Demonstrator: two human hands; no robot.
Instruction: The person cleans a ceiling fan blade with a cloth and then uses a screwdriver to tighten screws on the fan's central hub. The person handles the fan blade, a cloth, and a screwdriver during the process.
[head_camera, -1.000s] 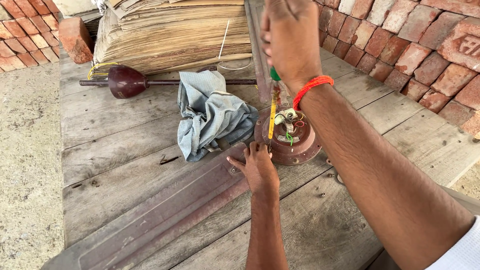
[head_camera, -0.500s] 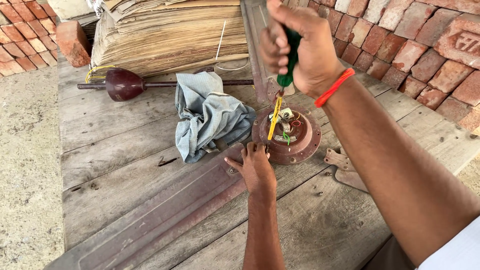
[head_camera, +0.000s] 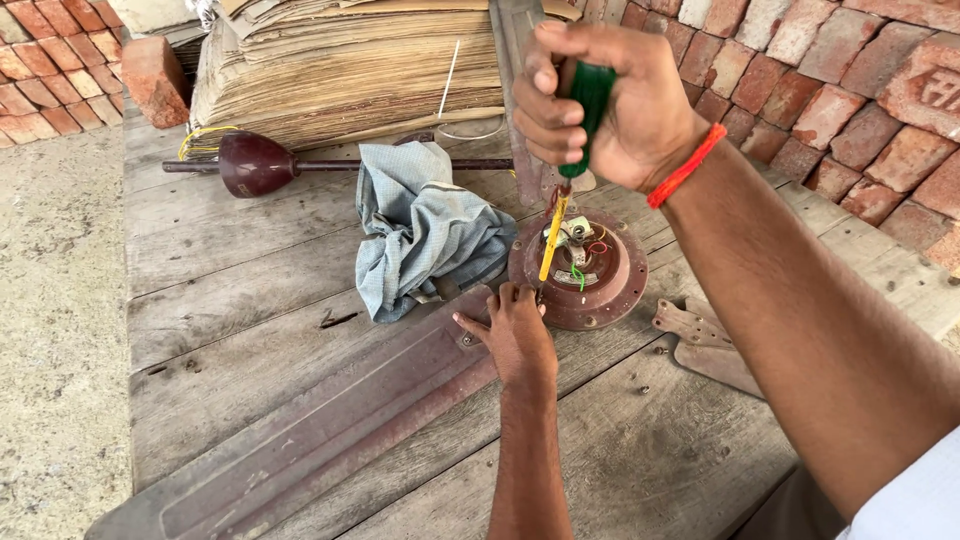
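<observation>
Green screwdriver fisted in right hand

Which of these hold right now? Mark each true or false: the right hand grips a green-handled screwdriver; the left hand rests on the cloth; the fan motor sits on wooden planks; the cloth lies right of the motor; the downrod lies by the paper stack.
1. The right hand grips a green-handled screwdriver. True.
2. The left hand rests on the cloth. False: it sits at the fan motor rim.
3. The motor sits on wooden planks. True.
4. The cloth lies right of the motor. False: it lies left.
5. The downrod lies by the paper stack. True.
</observation>
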